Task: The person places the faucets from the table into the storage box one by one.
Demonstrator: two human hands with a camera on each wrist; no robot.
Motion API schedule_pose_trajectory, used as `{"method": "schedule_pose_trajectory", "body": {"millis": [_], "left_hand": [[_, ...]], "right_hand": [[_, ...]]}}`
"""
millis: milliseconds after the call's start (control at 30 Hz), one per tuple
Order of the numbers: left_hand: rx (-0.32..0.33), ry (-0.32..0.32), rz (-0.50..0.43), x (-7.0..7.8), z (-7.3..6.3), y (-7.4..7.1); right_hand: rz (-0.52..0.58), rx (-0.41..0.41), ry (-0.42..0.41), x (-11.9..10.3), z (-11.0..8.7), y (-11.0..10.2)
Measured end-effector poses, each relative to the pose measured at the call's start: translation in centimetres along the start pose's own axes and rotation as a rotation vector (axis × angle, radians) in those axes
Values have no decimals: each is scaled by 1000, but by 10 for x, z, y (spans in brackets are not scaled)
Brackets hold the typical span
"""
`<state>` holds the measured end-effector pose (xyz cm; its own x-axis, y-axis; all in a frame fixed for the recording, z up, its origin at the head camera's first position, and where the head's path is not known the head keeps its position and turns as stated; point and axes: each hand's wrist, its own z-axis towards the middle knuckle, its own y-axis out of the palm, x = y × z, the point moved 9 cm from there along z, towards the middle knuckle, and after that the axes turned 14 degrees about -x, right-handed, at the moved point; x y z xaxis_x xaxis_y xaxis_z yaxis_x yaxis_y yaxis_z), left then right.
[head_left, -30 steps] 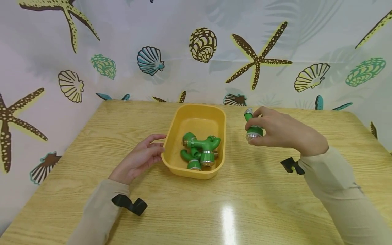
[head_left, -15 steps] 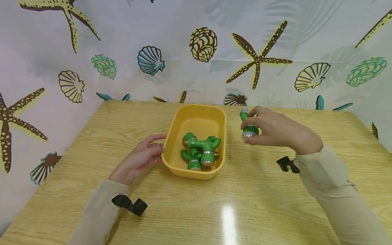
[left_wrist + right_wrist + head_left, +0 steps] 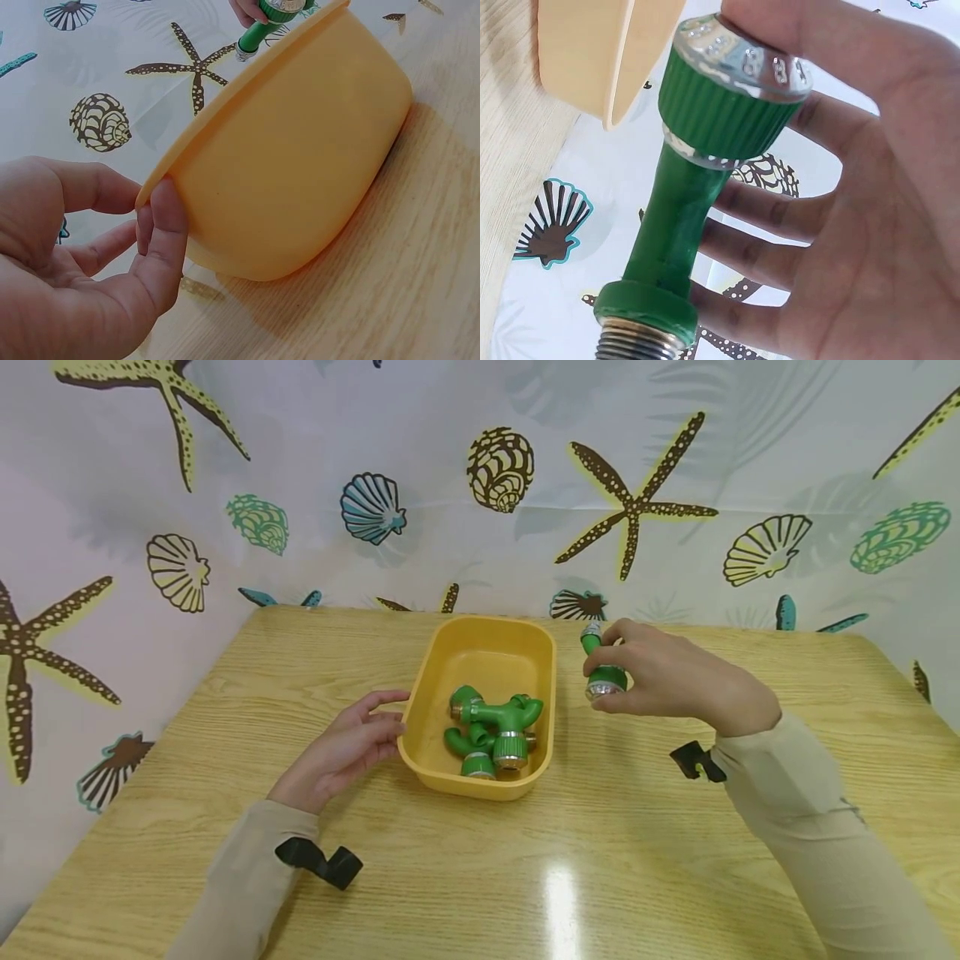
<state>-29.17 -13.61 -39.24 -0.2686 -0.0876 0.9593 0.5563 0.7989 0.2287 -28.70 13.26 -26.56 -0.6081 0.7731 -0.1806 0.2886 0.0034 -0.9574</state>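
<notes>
My right hand (image 3: 660, 672) holds a green pipe fitting (image 3: 694, 127) in the air, right of a yellow plastic bin (image 3: 422, 777). The fitting has a ribbed collar, a faceted silver end and a threaded metal end. In the right wrist view the thumb presses its silver end and the fingers lie along its far side. On the bin's left side my left hand (image 3: 345, 747) pinches the rim, its fingertips (image 3: 169, 206) against the outer wall in the left wrist view. Several green pipe fittings (image 3: 498, 718) with metal ends lie piled in the bin's near half.
The bin stands on a light wood table (image 3: 450, 868) towards its far edge. Behind and at the left hangs a white cloth (image 3: 420, 435) printed with shells and starfish. Black straps (image 3: 318, 862) sit on both beige sleeves.
My right hand has moved a little left with the green pipe fitting, closer to the bin. My left hand and the bin have stayed in place.
</notes>
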Motion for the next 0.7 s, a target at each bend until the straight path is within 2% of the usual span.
{"method": "schedule_pose_trajectory", "body": {"millis": [433,700], "left_hand": [[34,-5,-1,2,2,0],[23,9,-3,2,3,2]], "right_hand": [[-3,-11,-41,1,10,-6],[-13,-10,-85,-5,18,-11]]}}
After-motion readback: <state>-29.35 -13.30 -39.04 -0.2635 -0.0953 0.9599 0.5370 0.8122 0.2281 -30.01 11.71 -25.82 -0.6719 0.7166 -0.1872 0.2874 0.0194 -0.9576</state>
